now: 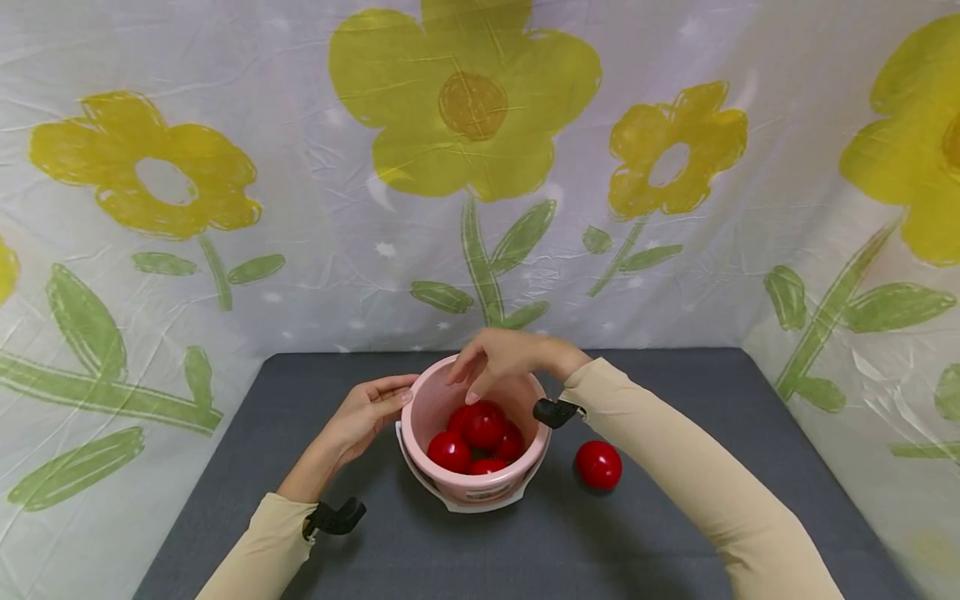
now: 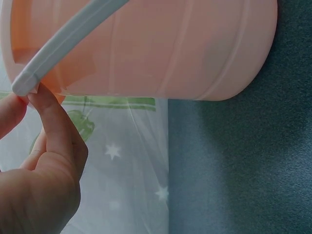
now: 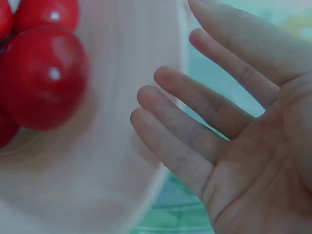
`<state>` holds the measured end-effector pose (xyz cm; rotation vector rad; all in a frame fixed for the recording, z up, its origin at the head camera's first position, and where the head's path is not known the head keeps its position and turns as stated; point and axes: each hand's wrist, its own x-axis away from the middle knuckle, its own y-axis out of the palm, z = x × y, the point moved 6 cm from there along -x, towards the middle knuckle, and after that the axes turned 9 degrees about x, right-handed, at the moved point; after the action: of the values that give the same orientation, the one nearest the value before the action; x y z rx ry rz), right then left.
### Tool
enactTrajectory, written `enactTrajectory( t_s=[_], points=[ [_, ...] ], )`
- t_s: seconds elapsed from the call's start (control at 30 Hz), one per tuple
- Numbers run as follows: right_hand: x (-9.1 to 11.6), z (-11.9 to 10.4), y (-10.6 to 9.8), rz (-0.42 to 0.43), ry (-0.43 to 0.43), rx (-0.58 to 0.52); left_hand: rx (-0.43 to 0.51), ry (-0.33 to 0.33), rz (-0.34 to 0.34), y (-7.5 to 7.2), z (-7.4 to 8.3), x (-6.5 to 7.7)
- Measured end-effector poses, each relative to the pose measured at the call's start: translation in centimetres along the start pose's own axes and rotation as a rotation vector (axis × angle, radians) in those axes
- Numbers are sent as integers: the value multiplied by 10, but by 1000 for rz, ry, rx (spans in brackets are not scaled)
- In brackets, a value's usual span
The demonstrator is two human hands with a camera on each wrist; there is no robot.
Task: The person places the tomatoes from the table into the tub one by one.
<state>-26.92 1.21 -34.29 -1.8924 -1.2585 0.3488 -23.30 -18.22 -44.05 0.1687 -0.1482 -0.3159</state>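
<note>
A pink bucket [image 1: 429, 398] stands upright, several glossy red round fruits that look like tomatoes [image 1: 485, 425] in its bottom. Its white handle [image 1: 454, 503] hangs down along the near side. My left hand [image 1: 363, 421] pinches the bucket's left rim; in the left wrist view, thumb and index finger meet where the handle [image 2: 73, 45] joins it. Above the bucket's mouth is my right hand [image 1: 504, 360], holding nothing. Its fingers [image 3: 183, 131] are spread and nearly straight in the right wrist view, apart from the nearest tomato [image 3: 46, 78].
One more red tomato [image 1: 598, 465] lies on the dark grey tabletop [image 1: 585, 558], right of the bucket and close to my right forearm. A flower-printed curtain [image 1: 322, 275] hangs behind the table and along both sides.
</note>
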Motion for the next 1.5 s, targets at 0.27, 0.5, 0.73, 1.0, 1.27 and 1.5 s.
enactTrajectory(
  t_s=[0.27,0.5,0.73,1.0,1.27,1.5],
  points=[
    [40,-2,-25,128,-10,-51,0,5,4,0,1,0],
    [89,25,-34,230,36,-119,1,8,8,0,0,0],
    [142,64,-23,280,180,-192,19,7,8,-1,0,0],
    [174,117,24,283,270,-214,22,3,3,-1,1,0],
    [177,146,74,242,205,-209,23,-2,12,-1,0,0],
    [176,162,98,227,206,-212,27,-4,14,0,0,1]
  ],
)
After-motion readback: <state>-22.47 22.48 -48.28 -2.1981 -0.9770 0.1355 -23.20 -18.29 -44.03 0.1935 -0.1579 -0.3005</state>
